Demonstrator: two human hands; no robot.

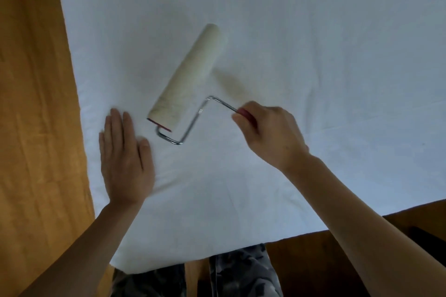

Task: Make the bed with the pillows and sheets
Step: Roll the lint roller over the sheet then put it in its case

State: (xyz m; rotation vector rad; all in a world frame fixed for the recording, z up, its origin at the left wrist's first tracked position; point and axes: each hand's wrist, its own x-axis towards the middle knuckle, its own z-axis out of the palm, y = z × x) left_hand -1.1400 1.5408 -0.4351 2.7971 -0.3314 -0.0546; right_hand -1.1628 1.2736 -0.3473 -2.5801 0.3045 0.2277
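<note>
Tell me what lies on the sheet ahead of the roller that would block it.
Nothing visible does. The roller, held by its red handle in the right hand, lies on the white sheet, which is bare beyond and beside it. The left hand rests flat on the sheet, near the roller's lower end.

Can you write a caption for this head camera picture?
Right hand rolls a lint roller over the white sheet; left hand lies flat.

Soft, even, rather dim light; the white sheet [313, 31] reads bluish-grey. Faint shadow beside the roller [185, 75]. Wide-angle bending at the edges; slight blur overall.
</note>
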